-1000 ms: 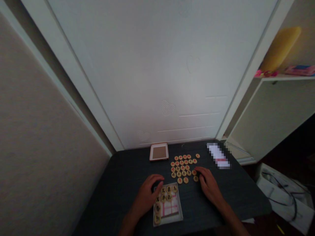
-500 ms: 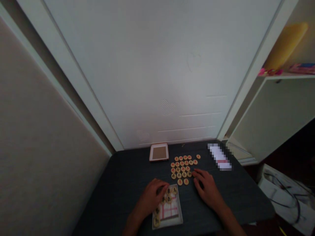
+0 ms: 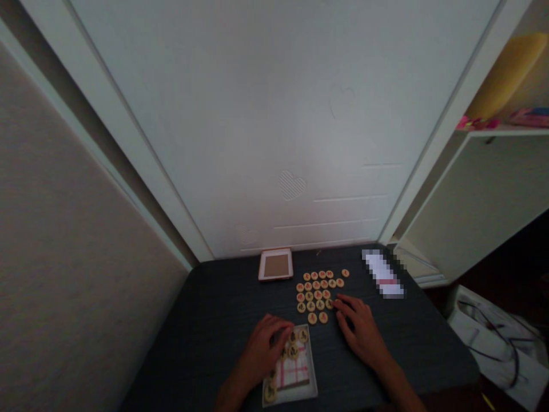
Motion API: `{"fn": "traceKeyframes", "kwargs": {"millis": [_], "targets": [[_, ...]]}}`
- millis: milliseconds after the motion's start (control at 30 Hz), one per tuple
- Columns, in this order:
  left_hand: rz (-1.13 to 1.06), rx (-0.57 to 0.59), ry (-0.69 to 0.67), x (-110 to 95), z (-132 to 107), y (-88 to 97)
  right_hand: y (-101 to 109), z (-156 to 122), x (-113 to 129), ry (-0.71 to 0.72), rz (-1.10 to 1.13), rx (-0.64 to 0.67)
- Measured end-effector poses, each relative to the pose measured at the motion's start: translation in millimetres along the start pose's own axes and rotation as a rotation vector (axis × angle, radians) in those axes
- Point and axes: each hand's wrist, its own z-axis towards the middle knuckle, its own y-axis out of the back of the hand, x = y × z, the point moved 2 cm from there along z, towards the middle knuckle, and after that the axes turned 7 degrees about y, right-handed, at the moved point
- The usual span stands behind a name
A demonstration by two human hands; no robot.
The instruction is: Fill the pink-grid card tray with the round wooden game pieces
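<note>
A shallow white box [image 3: 312,366] near the table's front holds several round Chinese chess pieces [image 3: 292,351] with dark characters and a pink-and-white folded sheet [image 3: 294,372]. My left hand [image 3: 263,349] lies over the box's left side, its fingers and thumb bent together at the far left corner; what they hold, if anything, is hidden. My right hand [image 3: 360,329] rests on the table with fingers stretched out, its fingertips at a chess piece [image 3: 329,304] at the right end of a row. More chess pieces [image 3: 316,284], red and dark-marked, lie in rows beyond the box.
An orange-rimmed box lid [image 3: 275,265] lies at the back by the white panel [image 3: 257,143]. One piece [image 3: 345,273] sits apart at the back right. A blurred-out white object [image 3: 383,274] lies on the right. A white crate with cables [image 3: 500,343] stands beside the dark table [image 3: 206,320].
The view has shifted slightly. My left hand has shifted a little at the box corner. My right hand stays by the same row, and the laid-out pieces look unchanged.
</note>
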Motion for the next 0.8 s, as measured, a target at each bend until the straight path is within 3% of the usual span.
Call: {"fn": "traceKeyframes", "kwargs": {"millis": [200,433,633,800], "targets": [[-0.002,0.008,-0.005,-2,2,-0.5,1,11,-14,-0.099,0.131,-0.098],[-0.085,-0.023,0.048,6,3,-0.7,2,42,-26,-0.054,0.090,0.026],[-0.147,-0.088,0.063,15,1,-1.9,9,32,-29,-0.062,0.116,0.075],[-0.135,-0.100,0.052,16,0,-4.6,16,22,-32,-0.055,0.140,0.031]]}}
